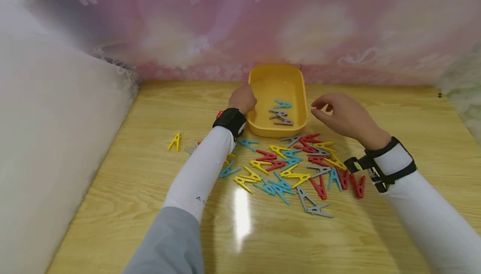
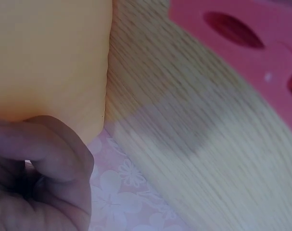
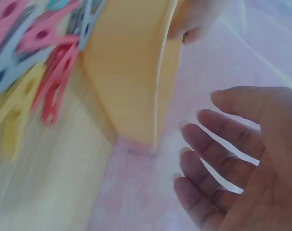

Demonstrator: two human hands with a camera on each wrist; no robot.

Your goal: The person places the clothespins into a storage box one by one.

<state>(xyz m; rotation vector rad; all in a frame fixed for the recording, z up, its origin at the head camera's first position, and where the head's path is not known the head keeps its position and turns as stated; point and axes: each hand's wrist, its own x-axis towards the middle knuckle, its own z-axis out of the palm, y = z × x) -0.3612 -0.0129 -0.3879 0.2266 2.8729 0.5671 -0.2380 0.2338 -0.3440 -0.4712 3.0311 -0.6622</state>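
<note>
My left hand point(image 1: 242, 98) grips the left rim of a yellow plastic bin point(image 1: 277, 132), its fingers curled. In the left wrist view, those curled fingers point(image 2: 64, 149) overlap the bin's outer wall point(image 2: 49, 57); the grip's far side is hidden. Just right of the bin hovers my right hand point(image 1: 347, 117), fingers loosely bent and apart, with nothing in them. Its palm and spread fingers point(image 3: 213, 134) show in the right wrist view. Inside the bin lie a blue clothespin point(image 1: 282, 104) and a few grey clothespins point(image 1: 283, 121).
Several red, yellow, blue and grey clothespins point(image 1: 279, 186) lie scattered on the wooden table point(image 1: 124, 207) before the bin. One yellow clothespin point(image 1: 174, 142) lies apart at the left. A pink floral cloth point(image 1: 225, 27) hangs behind; a white wall point(image 1: 56, 140) borders the left.
</note>
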